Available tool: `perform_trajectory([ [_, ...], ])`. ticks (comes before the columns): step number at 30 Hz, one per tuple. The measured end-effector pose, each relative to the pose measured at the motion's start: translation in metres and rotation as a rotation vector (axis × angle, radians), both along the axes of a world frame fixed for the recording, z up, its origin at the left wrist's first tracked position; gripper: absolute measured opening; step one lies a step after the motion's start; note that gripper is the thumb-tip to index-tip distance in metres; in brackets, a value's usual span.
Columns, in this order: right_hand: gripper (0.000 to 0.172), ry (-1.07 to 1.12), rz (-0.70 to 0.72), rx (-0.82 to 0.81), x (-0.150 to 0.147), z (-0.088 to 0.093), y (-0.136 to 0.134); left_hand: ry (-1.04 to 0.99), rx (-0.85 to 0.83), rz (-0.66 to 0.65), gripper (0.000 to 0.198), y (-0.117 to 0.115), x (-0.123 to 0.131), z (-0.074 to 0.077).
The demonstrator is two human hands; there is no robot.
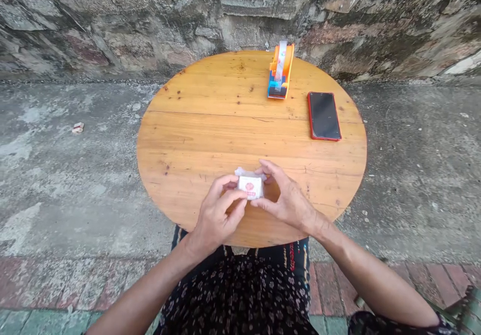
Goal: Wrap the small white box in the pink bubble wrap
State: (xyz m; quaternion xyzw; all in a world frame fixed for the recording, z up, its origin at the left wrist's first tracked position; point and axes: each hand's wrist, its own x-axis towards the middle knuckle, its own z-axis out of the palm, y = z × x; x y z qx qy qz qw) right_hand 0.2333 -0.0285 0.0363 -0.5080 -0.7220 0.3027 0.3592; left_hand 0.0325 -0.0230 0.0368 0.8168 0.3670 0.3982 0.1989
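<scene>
Over the near part of the table, a small white block with red print in clear plastic wrap [250, 187] is held between both hands. My left hand [221, 209] grips its left side, with the thumb and a finger at the near left corner and another finger behind. My right hand [287, 197] curves around the right side, thumb at the near right corner and fingertips against the loose wrap behind. Its index finger is lifted. The wrap sticks up along the far edge of the block. What exactly is inside the wrap I cannot tell.
The round wooden table [210, 134] holds an orange and blue tape dispenser [280, 69] with a roll of clear tape near the far edge. A phone in a red case [324, 116] lies at the right. Behind stands a stone wall [188, 19].
</scene>
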Motion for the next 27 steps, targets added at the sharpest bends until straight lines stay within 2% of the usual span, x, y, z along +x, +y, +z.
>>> perform_trajectory([
  [3, 0.081, 0.052, -0.036, -0.102, 0.007, 0.006, 0.026, 0.024, -0.038, -0.023, 0.018, 0.027, 0.008, 0.004],
  [6, 0.079, 0.111, -0.04, -0.147, 0.014, 0.007, 0.047, 0.024, -0.077, 0.021, 0.022, 0.05, 0.016, 0.01],
  [8, 0.078, 0.107, -0.015, -0.137, 0.017, 0.006, 0.053, -0.045, -0.131, 0.058, 0.03, 0.061, 0.018, 0.013],
  [10, 0.077, 0.101, 0.009, -0.124, 0.019, 0.004, 0.052, -0.097, -0.214, 0.041, 0.044, 0.067, 0.015, 0.015],
  [13, 0.078, 0.114, 0.014, -0.112, 0.021, 0.003, 0.046, -0.072, -0.348, -0.074, 0.061, 0.072, 0.007, 0.012],
  [16, 0.084, 0.092, 0.016, -0.082, 0.02, 0.002, 0.042, -0.048, -0.396, -0.148, 0.067, 0.072, 0.003, 0.004],
  [21, 0.084, 0.05, -0.006, -0.007, 0.018, -0.001, 0.04, -0.087, -0.403, -0.174, 0.072, 0.073, 0.006, -0.008],
  [27, 0.077, -0.024, 0.042, 0.039, 0.017, -0.002, 0.038, -0.145, -0.449, -0.205, 0.077, 0.075, 0.005, -0.017],
])
